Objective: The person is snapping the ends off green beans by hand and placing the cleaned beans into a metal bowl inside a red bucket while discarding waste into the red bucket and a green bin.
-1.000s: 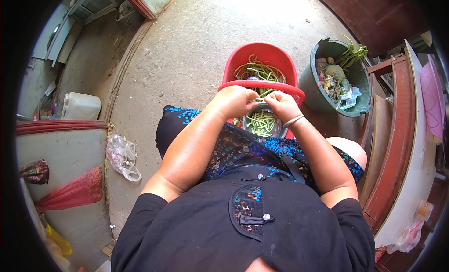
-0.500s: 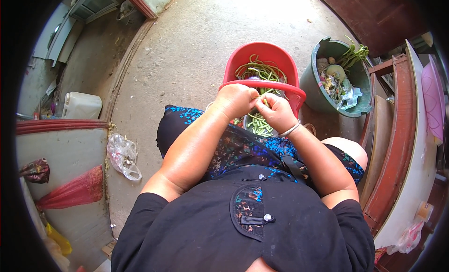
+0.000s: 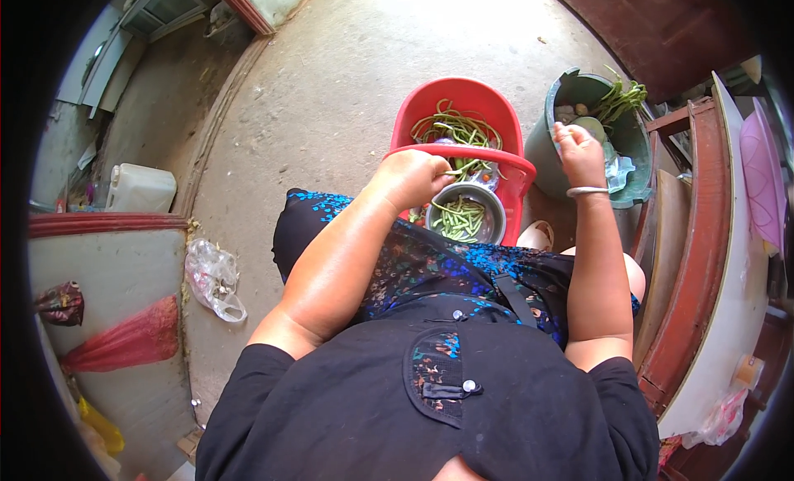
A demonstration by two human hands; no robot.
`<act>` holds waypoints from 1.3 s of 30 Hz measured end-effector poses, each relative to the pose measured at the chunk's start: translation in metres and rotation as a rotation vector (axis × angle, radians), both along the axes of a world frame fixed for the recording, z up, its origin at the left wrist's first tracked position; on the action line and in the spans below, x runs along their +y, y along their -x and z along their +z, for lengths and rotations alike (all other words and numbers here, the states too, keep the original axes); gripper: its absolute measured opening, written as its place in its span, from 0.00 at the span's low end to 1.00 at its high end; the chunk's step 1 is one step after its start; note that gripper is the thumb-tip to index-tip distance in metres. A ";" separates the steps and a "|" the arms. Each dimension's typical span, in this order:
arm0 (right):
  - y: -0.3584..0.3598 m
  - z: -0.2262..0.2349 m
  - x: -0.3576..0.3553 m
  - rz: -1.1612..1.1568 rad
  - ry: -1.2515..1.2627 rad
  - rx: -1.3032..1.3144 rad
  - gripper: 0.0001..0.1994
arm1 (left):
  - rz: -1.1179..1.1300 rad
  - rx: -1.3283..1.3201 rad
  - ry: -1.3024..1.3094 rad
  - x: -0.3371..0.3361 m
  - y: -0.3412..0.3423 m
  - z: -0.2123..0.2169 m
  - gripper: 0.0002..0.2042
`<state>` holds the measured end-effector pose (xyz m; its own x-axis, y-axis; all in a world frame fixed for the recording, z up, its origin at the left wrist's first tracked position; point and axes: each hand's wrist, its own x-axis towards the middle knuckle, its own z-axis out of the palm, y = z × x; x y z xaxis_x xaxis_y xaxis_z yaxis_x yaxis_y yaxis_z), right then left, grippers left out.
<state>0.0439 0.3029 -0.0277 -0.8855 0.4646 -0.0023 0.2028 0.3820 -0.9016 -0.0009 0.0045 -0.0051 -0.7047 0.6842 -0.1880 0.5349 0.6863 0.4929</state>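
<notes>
Head view. Left hand (image 3: 411,177) curled over the near rim of a red basket (image 3: 463,109), fingers closed on a thin green bean (image 3: 463,168) that pokes out to the right. Right hand (image 3: 579,153) out to the right, above the rim of a green bucket (image 3: 556,142), fingers bunched; whether it holds anything I cannot tell. Metal bangle on that wrist.

Basket: smooth red plastic, oval, with a hoop handle; loose long beans piled at its far end. Steel bowl (image 3: 490,201) at the near end, round and shiny, holding short cut bean pieces.

Bucket: dull green plastic, scuffed, holding leafy stalks and pale scraps.

Packages: white plastic jerrycan (image 3: 139,188), boxy, far left by the wall. Crumpled clear plastic bag (image 3: 212,276) on the rough concrete floor, left of the knee. Red mesh sack (image 3: 124,342), tapering, on the near-left ledge; a dark wrapped bundle beside it.
</notes>
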 end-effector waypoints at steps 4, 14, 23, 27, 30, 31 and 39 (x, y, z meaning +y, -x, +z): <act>-0.007 0.014 0.032 -0.184 -0.264 0.018 0.11 | -0.004 -0.020 0.021 -0.002 0.001 0.000 0.11; -0.012 0.019 0.020 0.009 0.154 0.006 0.11 | -0.033 -0.014 -0.026 -0.002 0.000 -0.001 0.11; -0.023 -0.012 -0.111 0.559 0.230 -0.155 0.07 | -0.106 0.005 -0.167 -0.004 0.000 -0.011 0.09; -0.023 -0.009 -0.114 0.585 0.101 -0.167 0.07 | -0.085 -0.026 -0.156 -0.005 0.001 -0.006 0.09; -0.023 -0.009 -0.110 0.555 0.071 -0.176 0.07 | -0.009 -0.108 -0.148 -0.006 0.003 0.001 0.08; -0.023 -0.009 -0.108 0.540 0.058 -0.157 0.07 | -0.009 -0.109 -0.148 -0.007 0.003 0.000 0.08; -0.025 -0.020 -0.110 0.603 0.055 -0.016 0.07 | -0.094 0.007 -0.267 -0.006 0.004 -0.008 0.07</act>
